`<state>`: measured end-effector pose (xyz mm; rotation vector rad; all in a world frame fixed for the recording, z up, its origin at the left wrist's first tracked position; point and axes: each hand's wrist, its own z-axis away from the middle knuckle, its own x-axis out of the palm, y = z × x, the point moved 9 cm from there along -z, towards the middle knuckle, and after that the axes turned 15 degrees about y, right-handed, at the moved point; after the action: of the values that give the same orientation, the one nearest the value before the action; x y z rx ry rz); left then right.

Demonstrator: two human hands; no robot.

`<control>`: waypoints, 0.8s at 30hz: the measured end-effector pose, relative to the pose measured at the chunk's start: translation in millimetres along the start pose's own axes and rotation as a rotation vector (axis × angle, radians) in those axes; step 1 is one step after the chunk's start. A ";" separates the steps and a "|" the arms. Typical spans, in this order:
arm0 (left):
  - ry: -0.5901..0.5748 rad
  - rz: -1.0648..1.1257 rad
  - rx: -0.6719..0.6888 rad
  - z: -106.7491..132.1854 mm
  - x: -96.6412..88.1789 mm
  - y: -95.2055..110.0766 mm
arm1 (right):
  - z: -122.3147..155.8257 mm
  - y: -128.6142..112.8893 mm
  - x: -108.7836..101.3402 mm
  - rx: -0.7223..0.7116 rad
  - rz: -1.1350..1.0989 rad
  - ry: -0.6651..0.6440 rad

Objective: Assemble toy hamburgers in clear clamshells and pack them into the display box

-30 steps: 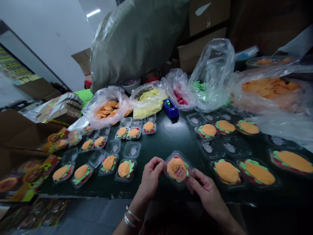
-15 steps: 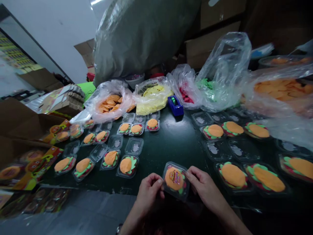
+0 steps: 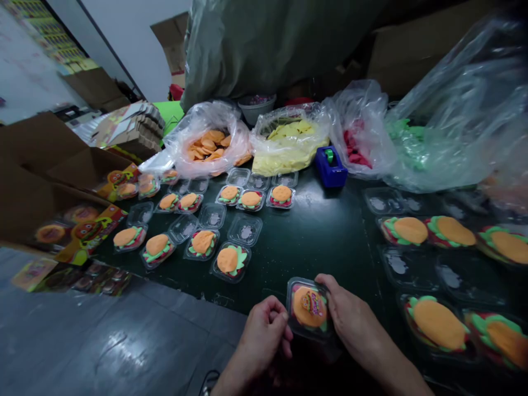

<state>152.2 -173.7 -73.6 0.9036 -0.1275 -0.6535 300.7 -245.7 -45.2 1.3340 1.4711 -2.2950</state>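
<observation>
Right fingers grip clear box | left fingers curled, hold unclear | burger label, lettering illegible

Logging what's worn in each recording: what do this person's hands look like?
The left hand and right hand are bare, with no gloves or visible rings. No sleeves show. By the left wrist is a dark, looped band, too dim to identify.

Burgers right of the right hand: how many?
5 right of the right hand. Back row: left burger, middle burger, right burger. Front row: inner burger, outer burger. More may be hidden past the picture's right edge.
</observation>
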 end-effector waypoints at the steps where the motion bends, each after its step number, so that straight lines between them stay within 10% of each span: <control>1: 0.006 0.007 -0.007 -0.1 0.0 -1.0 | 0.8 1.6 3.4 0.012 0.073 -0.023; 12: -0.043 -0.048 0.111 -4.6 2.1 -0.4 | 7.0 -3.3 6.2 0.085 0.372 -0.029; 19: 0.143 -0.547 0.668 21.2 -15.1 51.8 | 15.8 -7.0 -4.2 0.017 0.320 0.073; 24: 0.162 -0.536 0.767 11.0 -17.3 86.5 | 15.6 -8.8 -8.9 -0.016 0.318 0.133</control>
<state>175.2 -133.2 2.0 1.7594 0.0203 -1.0511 292.1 -256.3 -30.6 1.6101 1.2021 -2.0262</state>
